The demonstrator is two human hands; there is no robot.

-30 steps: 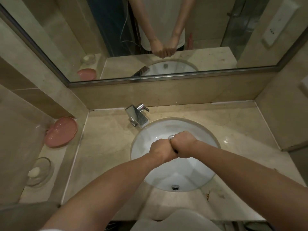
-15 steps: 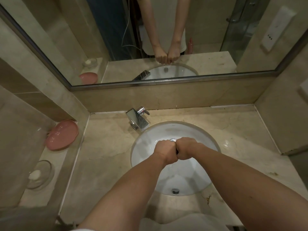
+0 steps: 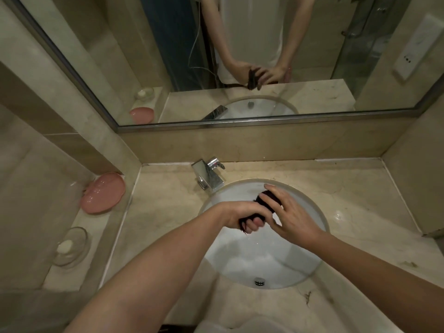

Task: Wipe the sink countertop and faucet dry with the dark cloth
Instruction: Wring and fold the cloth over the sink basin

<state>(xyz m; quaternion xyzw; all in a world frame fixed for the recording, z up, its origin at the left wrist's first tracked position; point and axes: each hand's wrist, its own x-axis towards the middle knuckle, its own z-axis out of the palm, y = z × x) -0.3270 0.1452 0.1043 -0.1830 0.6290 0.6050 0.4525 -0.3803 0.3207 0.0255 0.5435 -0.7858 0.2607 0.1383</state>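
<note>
A beige marble countertop fills the lower frame around a white sink, with the chrome faucet above centre. Mid-frame over the basin, the left hand grips the twisted dark cloth in a fist; the right hand lies over it, fingers extended.

what the view keeps back

most of the dark cloth is buried inside the left hand and under the right hand's fingers; only a bunched end and a frayed tip show. the faucet spout's underside faces away. the near countertop edge and both forearms run off the bottom.
</note>
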